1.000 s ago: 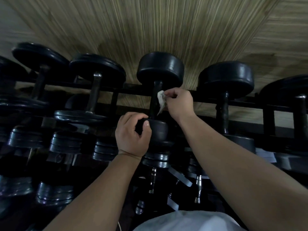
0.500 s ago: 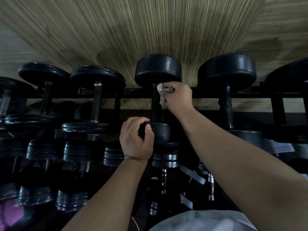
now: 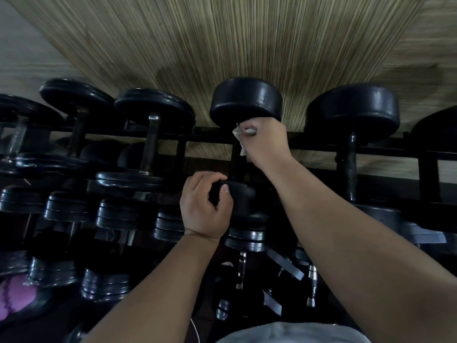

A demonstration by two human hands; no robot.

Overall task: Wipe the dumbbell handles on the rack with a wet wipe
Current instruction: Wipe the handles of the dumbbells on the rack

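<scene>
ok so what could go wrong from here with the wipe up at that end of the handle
The wet wipe is bunched small in the right hand, so it may touch only one side of the handle. That hand sits tight under the dumbbell's far head; knuckles could jam there. The left hand grips the near head; a slip could roll the weight on the rack.

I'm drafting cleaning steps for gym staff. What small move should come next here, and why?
Probably slide the right hand, pinching the white wet wipe round the dark dumbbell handle just under its far black round head, down toward the near head gripped by the left hand; that lower stretch of handle shows bare.
</scene>
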